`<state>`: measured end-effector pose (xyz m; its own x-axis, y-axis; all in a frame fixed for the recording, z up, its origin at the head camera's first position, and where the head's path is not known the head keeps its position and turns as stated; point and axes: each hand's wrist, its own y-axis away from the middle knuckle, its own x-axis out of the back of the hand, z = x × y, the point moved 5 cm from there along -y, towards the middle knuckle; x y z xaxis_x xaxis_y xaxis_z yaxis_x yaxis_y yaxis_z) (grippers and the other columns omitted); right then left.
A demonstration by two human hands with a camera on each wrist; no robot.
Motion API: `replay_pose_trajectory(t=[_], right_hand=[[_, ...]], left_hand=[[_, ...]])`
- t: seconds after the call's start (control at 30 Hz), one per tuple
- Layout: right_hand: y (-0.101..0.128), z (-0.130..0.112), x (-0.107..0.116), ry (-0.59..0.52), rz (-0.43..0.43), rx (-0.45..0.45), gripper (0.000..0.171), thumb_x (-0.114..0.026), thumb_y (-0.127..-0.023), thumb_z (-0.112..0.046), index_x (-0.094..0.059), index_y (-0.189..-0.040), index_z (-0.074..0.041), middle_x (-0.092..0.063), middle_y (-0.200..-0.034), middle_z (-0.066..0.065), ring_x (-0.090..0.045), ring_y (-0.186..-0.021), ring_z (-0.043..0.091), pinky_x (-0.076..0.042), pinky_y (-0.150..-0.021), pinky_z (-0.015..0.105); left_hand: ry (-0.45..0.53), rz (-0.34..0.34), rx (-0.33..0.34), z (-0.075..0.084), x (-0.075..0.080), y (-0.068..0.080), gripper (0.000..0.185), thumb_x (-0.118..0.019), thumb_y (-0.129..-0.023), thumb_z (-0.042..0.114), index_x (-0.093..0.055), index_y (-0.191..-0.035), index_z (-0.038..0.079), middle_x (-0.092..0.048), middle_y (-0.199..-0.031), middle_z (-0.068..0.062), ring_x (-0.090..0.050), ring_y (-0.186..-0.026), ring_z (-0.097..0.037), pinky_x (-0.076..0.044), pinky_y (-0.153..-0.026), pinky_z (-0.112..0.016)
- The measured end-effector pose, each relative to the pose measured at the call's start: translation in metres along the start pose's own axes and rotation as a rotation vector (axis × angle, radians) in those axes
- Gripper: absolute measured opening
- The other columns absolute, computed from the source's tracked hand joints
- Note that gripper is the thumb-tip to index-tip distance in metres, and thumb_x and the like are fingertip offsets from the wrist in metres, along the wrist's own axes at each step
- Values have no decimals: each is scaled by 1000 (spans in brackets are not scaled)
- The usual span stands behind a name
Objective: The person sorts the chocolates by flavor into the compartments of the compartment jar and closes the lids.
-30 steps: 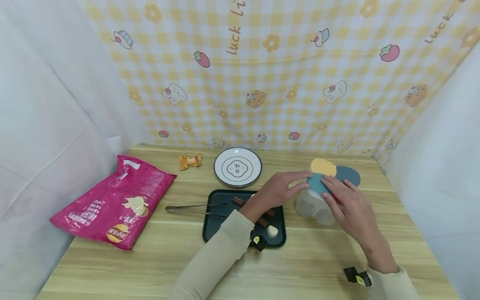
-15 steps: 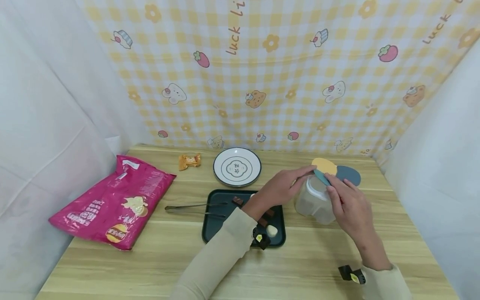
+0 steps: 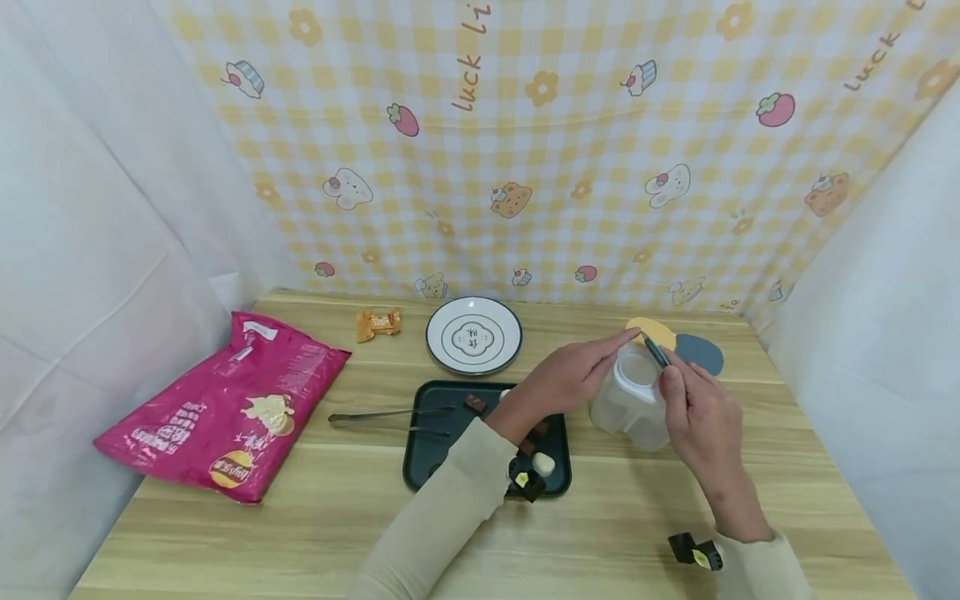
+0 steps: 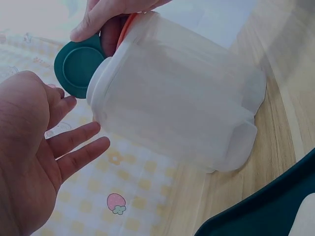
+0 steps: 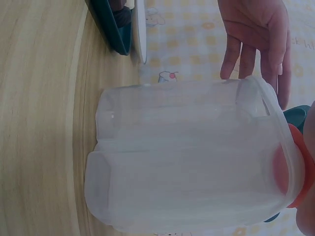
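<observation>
A translucent plastic container (image 3: 628, 408) stands right of the tray, also seen in the wrist views (image 4: 182, 98) (image 5: 192, 172). It has flap lids: yellow (image 3: 649, 330), grey-blue (image 3: 702, 354), red (image 5: 295, 167) and teal (image 3: 656, 352). My right hand (image 3: 667, 375) pinches the teal lid (image 4: 78, 64) and holds it tipped up on edge, so one opening of the container shows. My left hand (image 3: 611, 362) is open with straight fingers (image 4: 74, 147) beside the container's left rim. Whether they touch the rim I cannot tell.
A dark tray (image 3: 435, 442) with chocolate pieces and a white sweet (image 3: 544, 462) lies left of the container. Metal tongs (image 3: 390, 414) rest on its left edge. Behind stand a white plate (image 3: 474, 335) and an orange wrapped snack (image 3: 378, 322). A pink crisp bag (image 3: 225, 408) lies at left.
The teal lid lay flat on the container under my right hand; now that hand has swung it up on edge and the opening shows. My left hand stayed beside the rim.
</observation>
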<state>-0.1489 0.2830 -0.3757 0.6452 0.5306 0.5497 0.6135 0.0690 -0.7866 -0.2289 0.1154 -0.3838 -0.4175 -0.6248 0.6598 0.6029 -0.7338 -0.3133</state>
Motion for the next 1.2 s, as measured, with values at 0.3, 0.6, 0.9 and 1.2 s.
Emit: replay_pose_trajectory(t=[0.3,0.6,0.9,1.2], right_hand=[[1,1,-1,-11,31,-39,27,-58,-104,-9,-73,-119,8,-73,-87,25,-70,-96,48,-50,-88,64],[1,2,-3,-20,48,-69,28,-58,-104,-11,-74,-117,7,-73,-97,26,-69,-99,49,-51,-86,65],[-1,3,-1,-21,49,-82,33,-56,-107,-20,-75,-116,5,-57,-56,14,-70,-98,47,-51,-89,62],[1,3,0,-25,49,-72,30,-57,-105,-15,-75,-116,6,-57,-54,13,-70,-93,48,-51,-88,64]], left_hand=[[-61,49,-38,5,9,11,46,-41,-113,30,-46,-157,19,-52,-152,5,-53,-129,-2,-41,-104,-21],[-181,188,-89,1,29,44,33,-52,-109,25,-68,-136,13,-69,-130,0,-62,-121,-12,-46,-101,-27],[-385,204,-120,-24,60,112,28,-59,-105,23,-74,-127,13,-73,-118,1,-66,-106,-14,-53,-91,-35],[-468,190,100,-52,88,185,34,-72,-98,22,-72,-131,15,-69,-127,-3,-63,-118,-22,-51,-98,-44]])
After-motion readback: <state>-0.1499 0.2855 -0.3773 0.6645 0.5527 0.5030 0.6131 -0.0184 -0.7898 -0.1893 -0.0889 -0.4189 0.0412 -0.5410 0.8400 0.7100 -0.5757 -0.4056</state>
